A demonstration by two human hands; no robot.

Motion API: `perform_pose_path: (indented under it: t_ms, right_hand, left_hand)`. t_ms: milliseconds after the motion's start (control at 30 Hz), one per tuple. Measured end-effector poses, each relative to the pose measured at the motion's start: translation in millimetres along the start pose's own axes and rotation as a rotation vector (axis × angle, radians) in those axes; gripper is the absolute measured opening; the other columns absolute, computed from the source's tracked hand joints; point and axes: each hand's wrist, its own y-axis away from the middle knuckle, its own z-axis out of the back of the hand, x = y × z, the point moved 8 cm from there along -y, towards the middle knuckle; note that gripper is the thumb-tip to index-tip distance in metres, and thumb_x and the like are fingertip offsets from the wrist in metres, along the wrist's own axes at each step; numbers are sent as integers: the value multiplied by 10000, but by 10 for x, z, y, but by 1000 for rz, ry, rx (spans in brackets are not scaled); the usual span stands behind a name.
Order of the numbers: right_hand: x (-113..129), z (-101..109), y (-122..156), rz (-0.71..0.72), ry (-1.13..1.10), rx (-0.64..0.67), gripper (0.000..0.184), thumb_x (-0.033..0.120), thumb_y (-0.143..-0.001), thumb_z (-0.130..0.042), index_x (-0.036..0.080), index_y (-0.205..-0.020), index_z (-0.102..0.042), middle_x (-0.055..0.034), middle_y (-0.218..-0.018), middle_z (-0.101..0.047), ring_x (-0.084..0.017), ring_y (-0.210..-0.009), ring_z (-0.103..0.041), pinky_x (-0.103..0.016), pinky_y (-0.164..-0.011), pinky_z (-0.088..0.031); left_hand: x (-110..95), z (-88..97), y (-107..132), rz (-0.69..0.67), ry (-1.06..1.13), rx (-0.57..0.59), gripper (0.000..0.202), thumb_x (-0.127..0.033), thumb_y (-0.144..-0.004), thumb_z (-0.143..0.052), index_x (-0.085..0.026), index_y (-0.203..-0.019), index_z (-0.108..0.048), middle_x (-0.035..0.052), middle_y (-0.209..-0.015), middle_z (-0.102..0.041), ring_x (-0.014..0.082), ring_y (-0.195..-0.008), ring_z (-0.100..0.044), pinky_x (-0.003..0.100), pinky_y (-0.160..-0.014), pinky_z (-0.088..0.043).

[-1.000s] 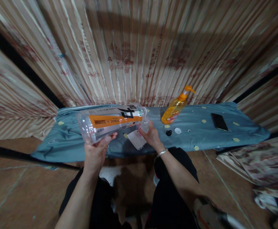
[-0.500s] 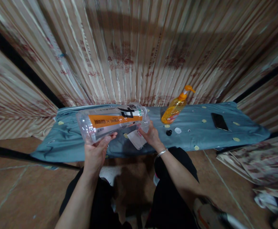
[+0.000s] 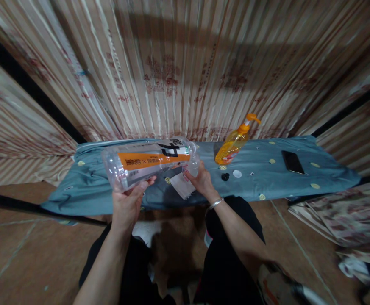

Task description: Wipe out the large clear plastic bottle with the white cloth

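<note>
A large clear plastic bottle (image 3: 153, 159) with an orange, white and black label lies nearly sideways above the cloth, its base to the left. My left hand (image 3: 128, 205) is closed under its base end, thumb along the near side. At the bottle's neck end, my right hand (image 3: 203, 180) is closed around a small clear plastic container (image 3: 193, 165), partly hidden by the fingers; its exact shape is hard to make out. Beneath the right thumb lies a white paper or cloth piece (image 3: 182, 188). A black cap (image 3: 225, 176) and a white round cap (image 3: 237, 173) lie to the right.
A pump bottle of orange liquid (image 3: 231, 150) stands behind the caps. Farther right lies a dark phone (image 3: 293, 162). The narrow bench has a blue-green cloth (image 3: 267, 186) over it, with a striped curtain (image 3: 178, 84) behind and dark frame bars (image 3: 35, 91) at the sides.
Both hands and the bottle stay almost in place. Only a very slight shift of the view shows.
</note>
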Motion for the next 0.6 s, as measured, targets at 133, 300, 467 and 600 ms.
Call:
perform_pose_path:
  t_ms: [133,300,467,600]
  right_hand:
    - [-2,3,1,4,-4,-9,545,317,-855,-775,180,-1311,-509,-133,-1139,-789,-322,-1051,-787,-416,-884,-615]
    - [-9,-3,0,0,-15,-5,533,318,-851,-769,184,-1294,-505,-134,-1131,-792,-327,-1042,-788,-421,-881,-613]
    - [-8,-4,0,-7,-9,-1,554,313,-852,-789,169,-1307,-508,-149,-1141,-788,-331,-1069,-784,-424,-895,-616]
    - [-19,-6,2,-17,4,-18,557,289,-852,-788,183,-1324,-514,-138,-1138,-791,-327,-1065,-785,-430,-894,-621]
  left_hand:
    - [12,6,-1,-5,7,2,631,-351,-479,-1047,-182,-979,-702,36,-839,-816,224,-714,-802,341,-743,-681]
    - [13,7,-1,-20,-20,7,608,-374,-499,-1037,-181,-967,-701,40,-850,-814,230,-716,-800,356,-741,-678]
    - [9,-1,2,-6,1,3,622,-355,-483,-1045,-179,-970,-701,34,-826,-813,222,-716,-801,336,-740,-678]
    - [11,9,-3,-10,-18,-1,596,-371,-483,-1042,-177,-927,-695,31,-825,-810,223,-707,-802,344,-735,-680]
